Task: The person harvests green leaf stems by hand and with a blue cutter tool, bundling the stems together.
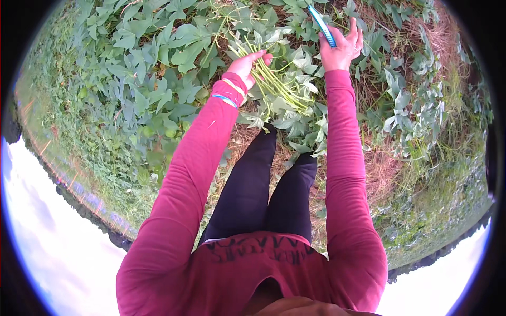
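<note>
My left hand [246, 67] is closed around a bunch of long green leafy stems [279, 87]. The stems fan out to the right of my fingers, and pale-green lobed leaves hang from their lower ends. To the right, my right hand [341, 48] grips a slim blue tool with a light pattern on its handle [322, 26]. Its far end reaches the top of the picture, so its tip is hard to make out. One or two fingers of that hand stretch away from the tool. Both hands are over the leafy vines [184, 47].
Thick broad-leaved vines spread to the left, and more leafy vines [400, 97] grow on the right. Dry brown straw [382, 168] covers the ground beside my legs [245, 184]. Several thin bands [227, 100] circle my left sleeve at the wrist.
</note>
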`<state>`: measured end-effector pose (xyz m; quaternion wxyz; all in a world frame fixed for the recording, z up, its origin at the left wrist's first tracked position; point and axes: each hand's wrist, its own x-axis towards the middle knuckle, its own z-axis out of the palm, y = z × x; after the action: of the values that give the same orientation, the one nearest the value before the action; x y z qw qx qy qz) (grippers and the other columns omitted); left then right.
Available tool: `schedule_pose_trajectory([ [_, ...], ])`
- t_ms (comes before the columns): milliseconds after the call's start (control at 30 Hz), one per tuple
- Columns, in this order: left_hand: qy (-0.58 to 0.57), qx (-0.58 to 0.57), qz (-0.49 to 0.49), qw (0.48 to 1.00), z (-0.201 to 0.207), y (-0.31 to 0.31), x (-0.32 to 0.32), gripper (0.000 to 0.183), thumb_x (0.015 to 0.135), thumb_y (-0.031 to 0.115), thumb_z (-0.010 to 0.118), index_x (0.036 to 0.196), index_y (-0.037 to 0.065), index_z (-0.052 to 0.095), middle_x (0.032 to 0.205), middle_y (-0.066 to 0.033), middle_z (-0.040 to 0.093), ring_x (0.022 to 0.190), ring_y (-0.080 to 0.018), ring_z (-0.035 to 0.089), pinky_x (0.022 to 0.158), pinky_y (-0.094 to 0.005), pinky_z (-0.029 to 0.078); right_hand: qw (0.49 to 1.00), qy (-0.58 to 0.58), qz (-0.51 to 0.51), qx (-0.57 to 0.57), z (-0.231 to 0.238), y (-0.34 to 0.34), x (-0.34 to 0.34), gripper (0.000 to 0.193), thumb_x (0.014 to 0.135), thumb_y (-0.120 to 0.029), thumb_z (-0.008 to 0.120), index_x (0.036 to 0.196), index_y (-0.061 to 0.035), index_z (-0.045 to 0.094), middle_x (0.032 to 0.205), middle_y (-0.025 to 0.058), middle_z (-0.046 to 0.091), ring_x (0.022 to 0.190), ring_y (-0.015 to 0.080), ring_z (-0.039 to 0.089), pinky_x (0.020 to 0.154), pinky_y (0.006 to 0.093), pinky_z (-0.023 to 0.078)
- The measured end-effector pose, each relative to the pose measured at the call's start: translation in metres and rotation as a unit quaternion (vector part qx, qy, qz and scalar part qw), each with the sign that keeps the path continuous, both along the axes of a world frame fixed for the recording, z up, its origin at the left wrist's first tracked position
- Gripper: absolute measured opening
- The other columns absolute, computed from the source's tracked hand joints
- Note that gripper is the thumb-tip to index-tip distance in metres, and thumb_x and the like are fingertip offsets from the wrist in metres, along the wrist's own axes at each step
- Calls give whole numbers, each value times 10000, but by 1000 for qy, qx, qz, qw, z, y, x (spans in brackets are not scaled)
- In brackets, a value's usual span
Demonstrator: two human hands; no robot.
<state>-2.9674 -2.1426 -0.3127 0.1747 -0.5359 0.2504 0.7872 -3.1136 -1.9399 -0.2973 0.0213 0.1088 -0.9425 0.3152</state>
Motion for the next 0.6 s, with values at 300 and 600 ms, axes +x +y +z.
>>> schedule_pose_trajectory([
  [300, -13, 8, -75, 997, 18, 8, 39, 304, 971, 210, 590, 1226, 45, 598, 1078, -65, 685, 904, -134, 648, 831, -409, 576, 917, -160, -12, 365, -97, 93, -32, 383, 760, -169, 668, 1115, -299, 728, 1567, -6, 338, 1457, 342, 240, 1118, 665, 165],
  [600, 55, -21, -39, 997, -1, 20, -49, 354, 900, 297, 721, 1140, 55, 625, 990, -59, 704, 837, -155, 644, 774, -327, 550, 961, -110, 199, -156, 4, -19, 54, 198, 798, -28, 708, 992, 2, 684, 935, 166, 663, 847, 347, 658, 796, 400, 529],
])
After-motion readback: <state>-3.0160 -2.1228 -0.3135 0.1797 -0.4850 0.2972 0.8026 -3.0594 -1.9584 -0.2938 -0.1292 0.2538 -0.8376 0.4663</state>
